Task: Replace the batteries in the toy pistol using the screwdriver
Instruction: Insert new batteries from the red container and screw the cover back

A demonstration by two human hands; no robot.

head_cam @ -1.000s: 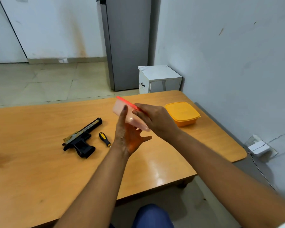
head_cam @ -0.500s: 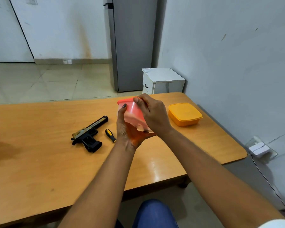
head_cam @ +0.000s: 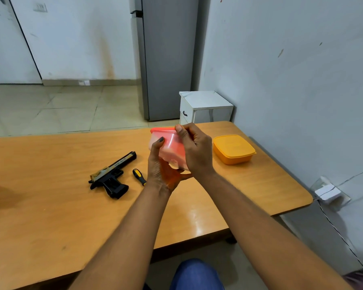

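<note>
Tilted upright since a second ago, the red-lidded tub (head_cam: 168, 149) is gripped by both hands, left hand (head_cam: 161, 170) beneath, right hand (head_cam: 195, 149) on its lid, likely opening for batteries; pistol (head_cam: 111, 174) and screwdriver (head_cam: 139, 176) lie mid-counter (head_cam: 50, 206).

markings on the toy pistol (head_cam: 113, 173) slide are too small to read.

A wooden table (head_cam: 50, 206) has bare surface at the near left and right. A toy pistol (head_cam: 111, 174) and screwdriver (head_cam: 139, 176) lie just beside each other mid-table; a yellow box (head_cam: 233, 149) sits far right, by the wall (head_cam: 291, 80).
</note>
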